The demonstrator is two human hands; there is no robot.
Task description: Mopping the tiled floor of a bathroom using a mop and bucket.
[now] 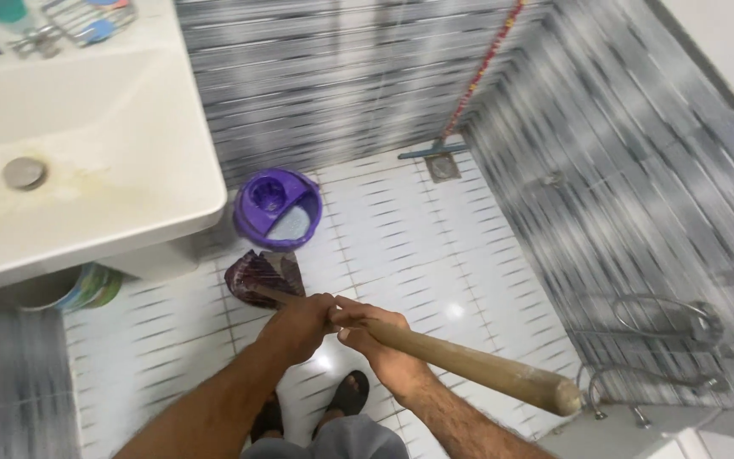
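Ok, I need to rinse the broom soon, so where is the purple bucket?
In the head view, the purple bucket stands on the white floor tiles left of centre, beside the sink's front corner, just beyond the broom head.

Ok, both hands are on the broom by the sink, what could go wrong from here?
The broom head sits right beside the purple mop bucket; a wide stroke could knock it over. The wooden handle, gripped by the left hand and right hand, points back toward the wall taps and might strike them. The glossy floor tiles may be slippery under the sandals.
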